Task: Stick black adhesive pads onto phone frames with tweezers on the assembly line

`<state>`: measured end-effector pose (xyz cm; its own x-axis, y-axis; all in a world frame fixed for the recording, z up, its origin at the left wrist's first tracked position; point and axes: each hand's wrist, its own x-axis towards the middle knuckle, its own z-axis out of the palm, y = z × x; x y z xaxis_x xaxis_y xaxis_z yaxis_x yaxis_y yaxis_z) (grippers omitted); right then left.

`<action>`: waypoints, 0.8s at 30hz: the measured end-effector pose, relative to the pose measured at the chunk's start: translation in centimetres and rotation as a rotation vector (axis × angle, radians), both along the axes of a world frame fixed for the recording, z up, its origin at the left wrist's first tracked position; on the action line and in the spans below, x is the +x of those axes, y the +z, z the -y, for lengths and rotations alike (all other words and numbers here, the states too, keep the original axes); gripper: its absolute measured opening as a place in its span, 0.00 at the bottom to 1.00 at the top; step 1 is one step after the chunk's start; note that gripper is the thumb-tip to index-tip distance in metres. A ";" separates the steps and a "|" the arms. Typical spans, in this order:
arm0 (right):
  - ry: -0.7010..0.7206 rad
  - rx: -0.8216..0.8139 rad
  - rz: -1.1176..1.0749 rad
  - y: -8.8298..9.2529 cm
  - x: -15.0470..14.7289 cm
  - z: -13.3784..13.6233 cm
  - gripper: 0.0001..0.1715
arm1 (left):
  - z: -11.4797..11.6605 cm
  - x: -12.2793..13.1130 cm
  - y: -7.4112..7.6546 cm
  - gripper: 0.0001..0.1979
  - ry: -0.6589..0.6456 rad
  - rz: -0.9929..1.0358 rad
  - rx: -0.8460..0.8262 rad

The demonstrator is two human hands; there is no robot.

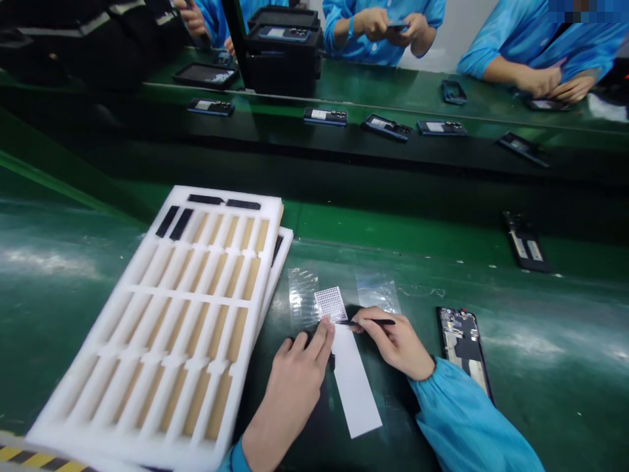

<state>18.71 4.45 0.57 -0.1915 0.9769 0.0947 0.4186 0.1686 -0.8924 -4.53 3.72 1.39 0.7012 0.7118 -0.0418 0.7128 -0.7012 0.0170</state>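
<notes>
My right hand (396, 337) pinches a pair of black tweezers (383, 322), their tips pointing left at the lower edge of a white sheet of small dark dots (330, 301). My left hand (297, 377) lies with its fingers stretched out, the fingertips pressing by that same edge, close to the tweezer tips. From there a blank white strip (358, 390) runs down toward me. A small black piece (333, 362) shows beside the strip, under my left fingers. Whatever sits at the tweezer tips is too small to make out.
On the left lies a white foam tray (189, 296) with several black strips in its slots, stacked on another. Clear plastic film (303, 295) rests behind the dotted sheet. An opened phone (464, 341) lies right. Several phones line the dark belt (275, 147); co-workers in blue sit beyond.
</notes>
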 end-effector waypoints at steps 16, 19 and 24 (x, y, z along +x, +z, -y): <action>-0.098 -0.046 -0.129 -0.9 -0.7 -0.5 0.19 | 0.6 0.3 -0.1 0.33 0.070 0.041 0.033; -0.144 -0.033 -0.173 -0.8 -1.0 -0.2 0.21 | 0.4 0.3 0.0 0.33 0.071 0.055 0.043; -0.392 -0.024 -0.299 0.5 3.5 1.4 0.20 | 0.5 -0.4 -0.2 0.31 0.089 0.158 0.060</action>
<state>22.22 3.04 1.06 0.2230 0.9726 0.0663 0.1712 0.0279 -0.9848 -4.90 3.24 1.15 0.6296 0.7693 0.1086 0.7640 -0.6385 0.0935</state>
